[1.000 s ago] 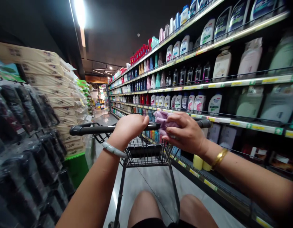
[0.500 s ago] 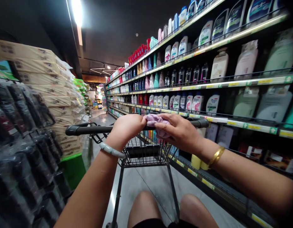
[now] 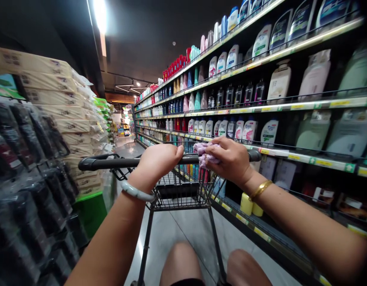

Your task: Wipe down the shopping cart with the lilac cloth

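Note:
My left hand (image 3: pixel 158 161) is closed around the dark handlebar (image 3: pixel 114 162) of a shopping cart, left of its middle, its thumb lying along the bar. On the right part of the same bar, my right hand (image 3: pixel 231 159) grips a crumpled lilac cloth (image 3: pixel 205 154), pressed around the bar. Part of the cloth is hidden under the fingers. A short stretch of bare handlebar shows between the two hands. Beyond and below the bar sits the wire basket (image 3: pixel 177 202) of the cart.
A long shelf (image 3: pixel 320 104) of shampoo and lotion bottles runs along the right side. Stacked packs (image 3: pixel 52 95) rise at the left above a green box (image 3: pixel 92 210). Plastic-wrapped dark goods (image 3: pixel 19 214) hang at the near left. The aisle floor (image 3: pixel 128 145) stretches ahead.
My right hand and the lilac cloth have slid right along the handlebar, away from my left hand. The left hand stays on the bar.

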Tool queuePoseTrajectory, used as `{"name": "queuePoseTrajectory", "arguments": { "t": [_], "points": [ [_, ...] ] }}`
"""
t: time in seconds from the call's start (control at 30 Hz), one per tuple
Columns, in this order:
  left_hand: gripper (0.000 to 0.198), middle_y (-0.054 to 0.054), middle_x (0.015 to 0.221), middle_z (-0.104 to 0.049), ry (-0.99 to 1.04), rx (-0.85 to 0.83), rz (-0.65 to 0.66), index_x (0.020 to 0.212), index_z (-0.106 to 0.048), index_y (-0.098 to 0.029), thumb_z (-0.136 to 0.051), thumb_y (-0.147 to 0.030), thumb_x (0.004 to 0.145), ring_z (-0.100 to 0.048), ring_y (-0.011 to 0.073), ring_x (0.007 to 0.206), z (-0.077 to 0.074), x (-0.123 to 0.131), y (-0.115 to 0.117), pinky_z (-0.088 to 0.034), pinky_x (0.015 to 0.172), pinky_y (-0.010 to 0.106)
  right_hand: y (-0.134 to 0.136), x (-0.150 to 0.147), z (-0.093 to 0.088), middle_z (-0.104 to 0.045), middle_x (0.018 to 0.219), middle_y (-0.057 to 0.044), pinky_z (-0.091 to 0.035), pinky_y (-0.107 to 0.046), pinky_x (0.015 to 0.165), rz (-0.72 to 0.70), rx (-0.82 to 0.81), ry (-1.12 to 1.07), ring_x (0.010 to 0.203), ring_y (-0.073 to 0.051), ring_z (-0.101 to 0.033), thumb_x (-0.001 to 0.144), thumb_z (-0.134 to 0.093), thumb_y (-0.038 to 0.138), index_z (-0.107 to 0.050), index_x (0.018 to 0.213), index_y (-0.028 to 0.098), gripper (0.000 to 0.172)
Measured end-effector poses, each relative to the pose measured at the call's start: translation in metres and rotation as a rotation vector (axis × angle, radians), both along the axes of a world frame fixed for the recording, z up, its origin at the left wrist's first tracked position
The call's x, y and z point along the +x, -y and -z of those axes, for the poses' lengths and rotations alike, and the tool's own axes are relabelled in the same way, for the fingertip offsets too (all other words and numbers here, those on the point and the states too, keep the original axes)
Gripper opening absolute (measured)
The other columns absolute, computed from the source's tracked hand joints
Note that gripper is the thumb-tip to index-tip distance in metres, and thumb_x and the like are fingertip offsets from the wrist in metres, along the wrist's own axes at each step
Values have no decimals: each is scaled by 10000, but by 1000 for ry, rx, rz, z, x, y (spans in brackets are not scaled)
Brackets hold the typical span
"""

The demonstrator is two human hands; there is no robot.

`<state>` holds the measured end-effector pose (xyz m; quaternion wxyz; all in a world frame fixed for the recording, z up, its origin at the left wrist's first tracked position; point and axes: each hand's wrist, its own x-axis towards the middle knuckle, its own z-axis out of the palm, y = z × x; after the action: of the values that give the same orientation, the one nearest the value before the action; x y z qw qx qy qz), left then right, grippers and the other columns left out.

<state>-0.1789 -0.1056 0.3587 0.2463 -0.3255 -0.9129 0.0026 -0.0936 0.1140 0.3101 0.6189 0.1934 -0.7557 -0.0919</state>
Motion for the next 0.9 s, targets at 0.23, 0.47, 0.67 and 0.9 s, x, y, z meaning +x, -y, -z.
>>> {"name": "queuePoseTrajectory", "arguments": {
  "t": [0.23, 0.47, 0.67, 0.9],
  "points": [
    [625, 154, 908, -781, -88, 34, 5, 942, -792, -179, -220, -409, 1044, -752, 321, 856, 7, 9, -22, -545, 721, 411, -2, -10, 1, -745, 1000, -83, -468, -299, 649, 43, -258, 88, 790, -191, -666, 875, -692, 393, -786, 929, 212, 210],
    [429, 179, 938, -775, -124, 44, 46, 986, -757, -160, -344, -266, 1029, -752, 301, 877, 15, 16, -39, -540, 711, 381, -9, -22, -8, -742, 1071, -78, -472, -306, 711, -38, -170, 280, 855, -205, -664, 835, -702, 386, -780, 1021, 235, 252],
    [472, 119, 1013, -769, -169, 63, 142, 1016, -729, -176, -287, -334, 1074, -724, 266, 977, 16, 19, -33, -527, 814, 381, -24, -43, -35, -729, 883, -53, -381, -292, 651, 147, -370, 517, 766, -191, -614, 827, -648, 328, -748, 842, 211, 155],
    [543, 155, 936, -750, -214, -19, -157, 935, -737, -169, -263, -395, 1074, -719, 341, 940, 12, 22, 39, -500, 782, 447, -35, -54, -32, -739, 931, -59, -392, -284, 674, 99, -414, 530, 791, -187, -621, 840, -650, 308, -752, 889, 204, 153]
  ]
}}
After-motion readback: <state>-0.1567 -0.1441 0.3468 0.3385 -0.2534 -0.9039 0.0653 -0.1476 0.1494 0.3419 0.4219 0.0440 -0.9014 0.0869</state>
